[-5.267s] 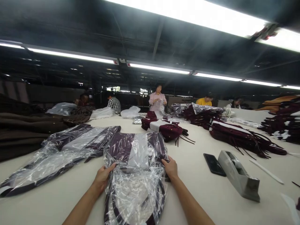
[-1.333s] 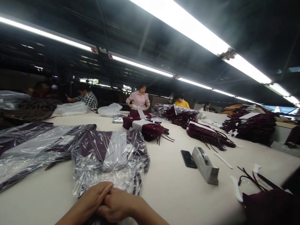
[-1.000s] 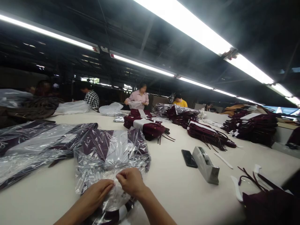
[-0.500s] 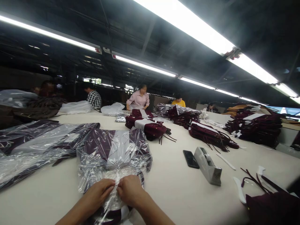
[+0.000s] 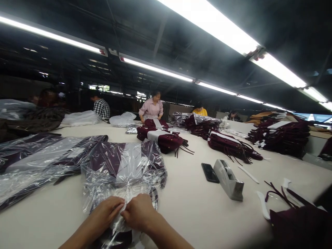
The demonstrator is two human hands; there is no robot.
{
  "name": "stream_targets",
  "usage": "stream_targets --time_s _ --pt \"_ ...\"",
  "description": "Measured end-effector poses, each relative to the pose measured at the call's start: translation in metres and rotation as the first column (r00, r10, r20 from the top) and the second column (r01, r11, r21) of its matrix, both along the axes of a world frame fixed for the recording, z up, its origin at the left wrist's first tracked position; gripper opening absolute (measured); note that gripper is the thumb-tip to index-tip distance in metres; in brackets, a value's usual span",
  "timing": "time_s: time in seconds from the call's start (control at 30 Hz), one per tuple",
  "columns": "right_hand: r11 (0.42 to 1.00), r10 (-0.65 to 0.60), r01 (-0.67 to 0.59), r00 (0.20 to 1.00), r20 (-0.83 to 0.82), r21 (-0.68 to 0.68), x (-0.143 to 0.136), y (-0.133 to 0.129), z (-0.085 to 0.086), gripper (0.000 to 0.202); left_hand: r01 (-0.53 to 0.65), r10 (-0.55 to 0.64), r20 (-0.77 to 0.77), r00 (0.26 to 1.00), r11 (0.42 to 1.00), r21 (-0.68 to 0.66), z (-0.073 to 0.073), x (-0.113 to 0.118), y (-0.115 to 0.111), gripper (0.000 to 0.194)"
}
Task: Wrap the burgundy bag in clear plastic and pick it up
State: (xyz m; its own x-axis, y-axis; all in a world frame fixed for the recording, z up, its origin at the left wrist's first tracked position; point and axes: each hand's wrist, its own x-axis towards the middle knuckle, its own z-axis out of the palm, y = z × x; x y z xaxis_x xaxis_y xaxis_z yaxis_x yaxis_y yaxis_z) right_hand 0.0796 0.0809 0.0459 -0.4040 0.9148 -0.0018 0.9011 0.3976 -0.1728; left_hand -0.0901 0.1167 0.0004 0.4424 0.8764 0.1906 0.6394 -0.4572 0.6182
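In front of me lies a folded maroon garment [image 5: 109,155] with a pale paper band [image 5: 131,160], inside a clear plastic bag [image 5: 154,173]. My left hand [image 5: 107,211] is closed, its fingertips pinching the gathered plastic at the near part of the bag. Right beside it my right hand [image 5: 140,212] is closed on the same plastic, knuckles up. The two hands almost touch. Creases fan out in the film from where they grip. Below the hands more maroon cloth shows under the plastic.
Bagged garments [image 5: 46,155] lie on the left. A tape dispenser [image 5: 228,180] and a phone [image 5: 209,172] sit to the right, near white plastic strips and a maroon garment [image 5: 301,224]. Maroon stacks [image 5: 282,136] stand farther back. A co-worker [image 5: 151,109] stands across the table [image 5: 186,200].
Both hands have shifted slightly left, still pinching the plastic. Across the table, the co-worker's hands are now at a maroon garment. The whole view has turned a little.
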Motion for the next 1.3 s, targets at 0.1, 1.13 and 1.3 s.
stream_targets --time_s 0.1,1.13,1.3 --pt "1.000 -0.019 0.019 0.997 -0.072 -0.009 0.002 0.000 0.002 0.035 0.003 -0.003 -0.003 1.000 1.000 -0.011 -0.001 -0.001 0.002 0.031" --pt "0.726 -0.537 0.688 0.565 -0.627 -0.002 0.090 0.066 -0.023 0.055 -0.031 0.033 -0.107 0.994 0.999 0.020 0.024 0.001 -0.019 0.031" --pt "0.727 -0.569 0.686 0.593 -0.570 -0.012 0.095 0.083 -0.043 0.055 -0.068 0.070 -0.086 0.994 0.997 0.023 0.026 0.003 -0.021 0.033"
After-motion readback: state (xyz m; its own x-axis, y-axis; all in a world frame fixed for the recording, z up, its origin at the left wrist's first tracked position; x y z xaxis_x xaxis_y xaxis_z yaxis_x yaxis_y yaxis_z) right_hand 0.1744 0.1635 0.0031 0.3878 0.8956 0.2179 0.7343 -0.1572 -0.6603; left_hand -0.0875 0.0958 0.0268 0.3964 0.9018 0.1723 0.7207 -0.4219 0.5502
